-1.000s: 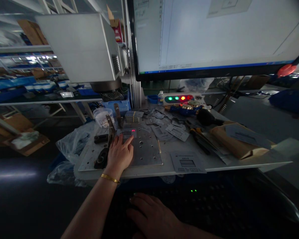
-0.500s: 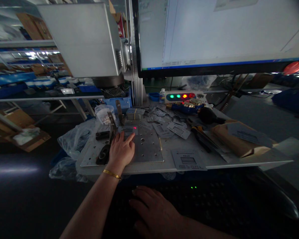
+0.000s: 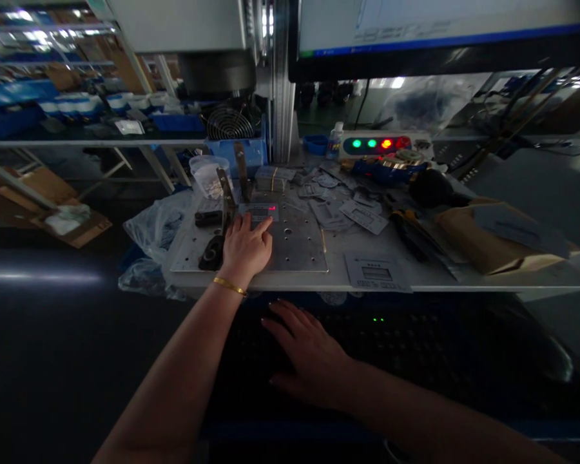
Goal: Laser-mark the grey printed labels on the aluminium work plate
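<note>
A small grey metal plate [image 3: 260,210] with a red light mark on it lies on the drilled metal base [image 3: 299,248]. My left hand [image 3: 247,246] rests with spread fingers at the plate's near edge, the fingertips touching it. Two upright metal brackets [image 3: 226,193] stand just behind those fingers. Lower down, my right hand [image 3: 314,348] lies with its fingers stretched over the left part of a dark keyboard [image 3: 396,348], holding nothing. Another printed plate [image 3: 374,272] lies at the bench's front edge.
Loose printed plates [image 3: 365,216] lie right of the base, with a banded stack [image 3: 274,178] behind. Pliers [image 3: 410,232] and a brown paper packet [image 3: 493,241] are on the right. A plastic cup [image 3: 210,174], a lit button box [image 3: 386,143] and a monitor [image 3: 415,58] stand farther back.
The view has tilted down, so the bench and hands sit higher in the picture. My left hand stays at the plate; my right hand stays over the keyboard, its fingers slightly shifted.
</note>
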The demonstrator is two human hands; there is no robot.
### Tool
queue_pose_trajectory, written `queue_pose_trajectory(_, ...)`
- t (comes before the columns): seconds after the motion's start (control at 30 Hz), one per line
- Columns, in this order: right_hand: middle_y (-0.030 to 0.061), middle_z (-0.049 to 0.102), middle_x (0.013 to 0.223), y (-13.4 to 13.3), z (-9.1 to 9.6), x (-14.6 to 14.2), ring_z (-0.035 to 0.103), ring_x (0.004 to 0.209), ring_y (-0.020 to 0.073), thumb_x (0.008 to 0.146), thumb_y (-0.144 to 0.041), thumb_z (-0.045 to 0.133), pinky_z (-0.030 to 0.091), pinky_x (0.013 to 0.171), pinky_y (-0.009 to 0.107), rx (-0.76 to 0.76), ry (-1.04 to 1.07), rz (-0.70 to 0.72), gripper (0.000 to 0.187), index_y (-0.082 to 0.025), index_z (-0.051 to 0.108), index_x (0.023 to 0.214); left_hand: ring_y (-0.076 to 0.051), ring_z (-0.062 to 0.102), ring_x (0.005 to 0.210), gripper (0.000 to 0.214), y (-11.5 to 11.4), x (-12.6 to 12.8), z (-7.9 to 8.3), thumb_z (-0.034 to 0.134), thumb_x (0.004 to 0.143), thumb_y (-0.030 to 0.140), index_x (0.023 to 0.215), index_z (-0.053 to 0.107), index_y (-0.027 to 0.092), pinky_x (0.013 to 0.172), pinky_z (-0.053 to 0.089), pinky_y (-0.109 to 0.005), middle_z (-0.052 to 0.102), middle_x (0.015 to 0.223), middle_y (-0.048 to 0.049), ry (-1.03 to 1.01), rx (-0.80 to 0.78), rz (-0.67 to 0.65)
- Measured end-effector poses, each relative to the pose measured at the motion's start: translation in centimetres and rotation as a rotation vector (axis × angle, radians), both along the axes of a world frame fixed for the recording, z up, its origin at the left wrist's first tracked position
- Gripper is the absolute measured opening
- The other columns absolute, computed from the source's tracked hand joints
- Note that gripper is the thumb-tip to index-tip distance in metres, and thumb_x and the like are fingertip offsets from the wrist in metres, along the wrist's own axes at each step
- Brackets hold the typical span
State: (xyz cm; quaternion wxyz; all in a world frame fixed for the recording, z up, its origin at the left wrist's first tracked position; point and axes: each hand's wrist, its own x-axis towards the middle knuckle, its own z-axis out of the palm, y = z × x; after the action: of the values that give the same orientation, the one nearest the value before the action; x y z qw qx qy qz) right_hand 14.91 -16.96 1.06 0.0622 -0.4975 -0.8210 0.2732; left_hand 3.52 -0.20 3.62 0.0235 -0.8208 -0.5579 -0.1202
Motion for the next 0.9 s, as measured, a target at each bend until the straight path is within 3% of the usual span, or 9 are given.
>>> queue_pose_trajectory(0.2,0.0196,0.018,0.156,-0.4,-0.3,-1.2,0.007,0.144,0.0359,0.066,-0.045,0.082,0.018,0.114,0.062,-0.016,-0.061,0.052,0.102,-0.015,0.027,0.147,-0.031,0.036,0.135,0.045,-0.1,0.1,0.1,0.034,0.092,0.026,0.135,0.049,0.032,0.110,0.032,-0.047,0.043,0.144,-0.0087,-0.024,-0.024,0.007)
queue_pose_trajectory(0.33,0.0203,0.023,0.154,0.6,0.0,-1.8,0.016,0.142,0.0363,0.063,-0.049,0.083,0.023,0.113,0.059,0.010,-0.045,0.070,0.106,-0.014,0.027,0.146,-0.032,0.036,0.135,0.046,-0.1,0.0,0.0,0.034,0.092,0.026,0.135,0.049,0.032,0.109,0.033,-0.047,0.044,0.143,-0.0085,-0.029,-0.029,0.002)
queue_pose_trajectory(0.47,0.0203,0.034,0.148,2.3,0.4,-2.7,0.030,0.137,0.0360,0.078,-0.055,0.067,0.030,0.110,0.055,0.072,0.008,0.041,0.075,-0.013,0.045,0.136,-0.031,0.037,0.134,0.045,0.0,0.0,0.0,0.034,0.092,0.026,0.134,0.049,0.032,0.109,0.033,-0.047,0.046,0.142,-0.0079,-0.029,-0.005,-0.006)
queue_pose_trajectory(0.57,0.0204,0.041,0.143,3.1,0.8,-3.3,0.033,0.135,0.0365,0.085,-0.052,0.059,0.031,0.109,0.055,0.109,0.002,0.052,0.056,-0.011,0.057,0.123,-0.030,0.040,0.133,0.045,0.0,-0.1,0.0,0.035,0.092,0.026,0.134,0.050,0.033,0.108,0.035,-0.047,0.048,0.141,-0.0081,-0.018,0.016,-0.008)
queue_pose_trajectory(0.73,0.0175,0.050,0.136,2.7,1.8,-3.1,0.040,0.130,0.0325,0.088,-0.052,0.055,0.036,0.107,0.049,0.137,0.052,0.050,0.047,-0.011,0.063,0.111,-0.031,0.043,0.131,0.045,0.2,-0.2,-0.1,0.035,0.092,0.025,0.133,0.051,0.032,0.107,0.037,-0.046,0.050,0.138,-0.0098,0.023,0.076,-0.011)
queue_pose_trajectory(0.9,0.0107,0.054,0.133,1.1,1.9,-1.4,0.044,0.127,0.0276,0.088,-0.049,0.056,0.038,0.107,0.042,0.185,0.161,0.055,0.044,-0.016,0.059,0.116,-0.033,0.042,0.132,0.045,0.3,-0.3,0.0,0.036,0.092,0.026,0.133,0.051,0.032,0.107,0.038,-0.046,0.049,0.140,-0.0121,0.032,0.067,-0.005)
